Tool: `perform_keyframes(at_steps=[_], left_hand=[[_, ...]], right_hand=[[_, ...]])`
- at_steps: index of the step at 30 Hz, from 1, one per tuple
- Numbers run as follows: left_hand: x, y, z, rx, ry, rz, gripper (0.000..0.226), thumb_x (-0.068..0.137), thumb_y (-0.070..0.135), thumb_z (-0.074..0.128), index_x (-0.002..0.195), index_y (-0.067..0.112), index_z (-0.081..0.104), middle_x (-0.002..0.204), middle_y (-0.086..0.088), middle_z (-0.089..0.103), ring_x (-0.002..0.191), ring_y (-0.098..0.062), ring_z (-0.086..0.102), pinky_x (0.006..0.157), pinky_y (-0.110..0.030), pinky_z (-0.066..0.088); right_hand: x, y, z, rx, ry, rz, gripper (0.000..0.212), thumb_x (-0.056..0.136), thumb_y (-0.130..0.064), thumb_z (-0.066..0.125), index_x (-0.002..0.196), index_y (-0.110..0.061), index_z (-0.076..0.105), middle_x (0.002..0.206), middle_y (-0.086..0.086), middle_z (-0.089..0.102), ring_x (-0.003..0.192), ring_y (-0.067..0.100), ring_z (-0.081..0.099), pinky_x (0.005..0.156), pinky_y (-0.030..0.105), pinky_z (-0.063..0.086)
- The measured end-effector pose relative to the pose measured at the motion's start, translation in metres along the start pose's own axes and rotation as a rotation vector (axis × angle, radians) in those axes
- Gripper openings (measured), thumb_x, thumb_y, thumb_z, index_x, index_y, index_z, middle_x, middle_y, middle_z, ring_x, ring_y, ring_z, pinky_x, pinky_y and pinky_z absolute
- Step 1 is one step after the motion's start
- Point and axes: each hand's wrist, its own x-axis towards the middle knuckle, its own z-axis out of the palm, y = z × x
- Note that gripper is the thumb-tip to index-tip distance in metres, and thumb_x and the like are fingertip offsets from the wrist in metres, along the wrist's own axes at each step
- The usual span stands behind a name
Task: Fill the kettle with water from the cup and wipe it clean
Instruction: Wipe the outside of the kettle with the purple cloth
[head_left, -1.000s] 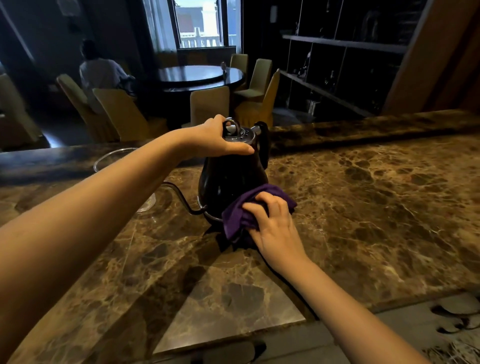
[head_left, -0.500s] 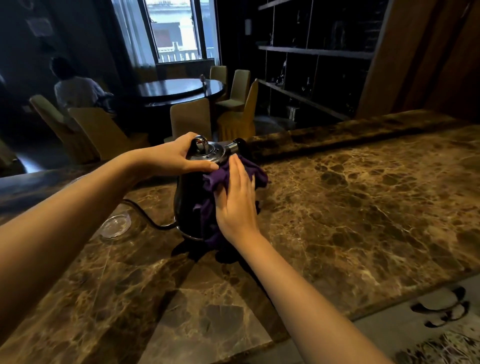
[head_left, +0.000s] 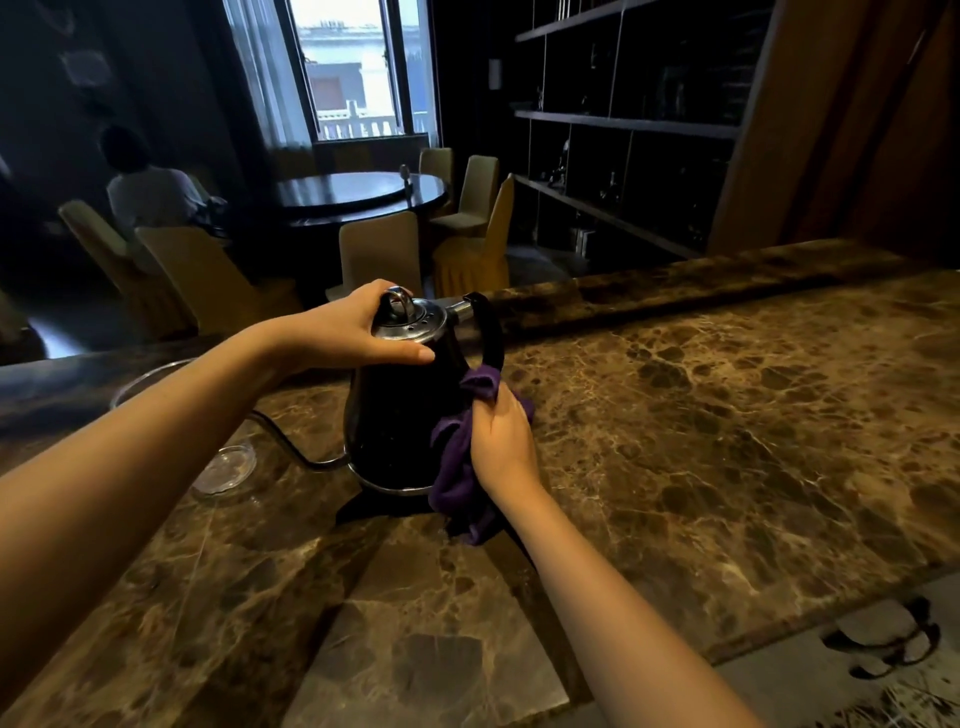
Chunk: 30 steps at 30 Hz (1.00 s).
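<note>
Fingers of the right hand (head_left: 501, 441) bunch the purple cloth (head_left: 457, 467), now dropped low beside the black gooseneck kettle (head_left: 402, 415) near its handle; the left hand (head_left: 358, 332) still clamps the steel lid. Wiping looks underway. Brown marble counter (head_left: 727, 415), clear glass cup (head_left: 224, 467) left; beyond, round dark table (head_left: 358, 195).

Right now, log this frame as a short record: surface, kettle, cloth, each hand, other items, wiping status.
surface: brown marble counter
kettle: black kettle with silver lid, upright on the counter, thin spout pointing left
cloth: purple cloth against the kettle's right side, near the handle base
left hand: left hand gripping the lid and top of the kettle
right hand: right hand clutching the cloth
other items: clear glass dish left of the kettle
wiping status: under way
</note>
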Motion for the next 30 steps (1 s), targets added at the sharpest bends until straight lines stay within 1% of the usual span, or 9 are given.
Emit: perform_keyframes(at_steps=[3,8,10,14,17,20,24,27,30], left_hand=[[0.001,-0.002,-0.002,0.015,-0.001,-0.001,0.116,0.031,0.077,0.069,0.130,0.028,0.034,0.123,0.005,0.049,0.109,-0.010,0.051,0.089,-0.023,0.039],[0.002,-0.005,-0.007,0.037,-0.042,-0.004,0.073,0.072,0.034,0.072,0.133,0.027,0.033,0.126,0.005,0.043,0.118,-0.016,0.046,0.088,-0.019,0.037],[0.001,-0.003,-0.014,0.042,-0.098,-0.003,0.084,0.062,0.047,0.075,0.132,0.029,0.032,0.128,0.006,0.039,0.117,-0.013,0.045,0.084,-0.014,0.038],[0.003,-0.005,-0.027,0.173,-0.186,0.001,0.120,0.031,0.076,0.069,0.136,0.037,0.029,0.133,0.012,0.022,0.126,-0.011,0.027,0.104,-0.026,0.028],[0.003,-0.010,-0.030,0.166,-0.233,0.003,0.109,0.039,0.068,0.073,0.135,0.044,0.028,0.138,0.012,0.024,0.131,-0.013,0.027,0.107,-0.030,0.028],[-0.001,-0.009,-0.033,0.108,-0.257,-0.013,0.119,0.037,0.063,0.077,0.140,0.042,0.021,0.140,0.015,0.026,0.130,-0.011,0.028,0.103,-0.027,0.029],[-0.005,-0.011,-0.032,0.044,-0.240,-0.032,0.134,0.028,0.069,0.076,0.143,0.036,0.015,0.135,0.013,0.035,0.122,-0.009,0.040,0.098,-0.022,0.034],[-0.008,-0.011,-0.026,0.008,-0.217,-0.019,0.125,0.032,0.068,0.076,0.139,0.032,0.022,0.120,0.020,0.044,0.106,0.001,0.049,0.081,-0.014,0.043],[-0.009,-0.008,-0.020,0.004,-0.160,-0.035,0.088,0.065,0.043,0.073,0.138,0.025,0.027,0.121,0.012,0.045,0.105,-0.003,0.050,0.080,-0.013,0.041]], right_hand=[[-0.014,0.013,-0.003,-0.146,-0.019,0.143,0.035,0.093,-0.032,0.033,0.114,-0.013,0.052,0.113,0.017,0.059,0.105,0.036,0.056,0.084,0.041,0.044],[-0.040,0.010,-0.004,-0.558,-0.137,0.007,0.043,0.091,-0.021,0.038,0.131,-0.004,0.040,0.131,0.013,0.050,0.121,0.030,0.043,0.103,0.038,0.032],[-0.051,0.008,-0.006,-0.722,-0.211,-0.082,0.049,0.093,-0.023,0.036,0.138,-0.005,0.031,0.136,0.011,0.046,0.125,0.028,0.038,0.108,0.036,0.025],[-0.066,0.002,-0.026,-0.606,-0.343,-0.094,0.049,0.091,-0.033,0.044,0.136,-0.013,0.038,0.142,0.009,0.041,0.133,0.026,0.031,0.109,0.036,0.024],[-0.074,0.002,-0.046,-0.675,-0.316,-0.087,0.060,0.087,-0.042,0.050,0.140,-0.024,0.031,0.157,0.005,0.007,0.142,0.027,0.004,0.113,0.042,0.014],[-0.070,0.005,-0.053,-0.618,-0.392,0.039,0.069,0.084,-0.035,0.056,0.143,-0.019,0.024,0.150,0.007,0.027,0.137,0.029,0.022,0.109,0.038,0.026],[-0.053,0.004,-0.060,-0.421,-0.154,0.078,0.041,0.078,-0.018,0.061,0.117,-0.015,0.049,0.111,0.009,0.058,0.103,0.026,0.054,0.077,0.029,0.040],[-0.043,-0.015,-0.065,-0.292,0.039,-0.060,0.038,0.078,-0.011,0.060,0.115,-0.014,0.051,0.105,-0.002,0.050,0.104,0.018,0.047,0.080,0.021,0.032],[-0.031,-0.051,-0.060,-0.180,0.142,-0.265,0.042,0.075,-0.007,0.060,0.116,-0.013,0.051,0.109,-0.006,0.046,0.106,0.010,0.041,0.086,0.008,0.030]])
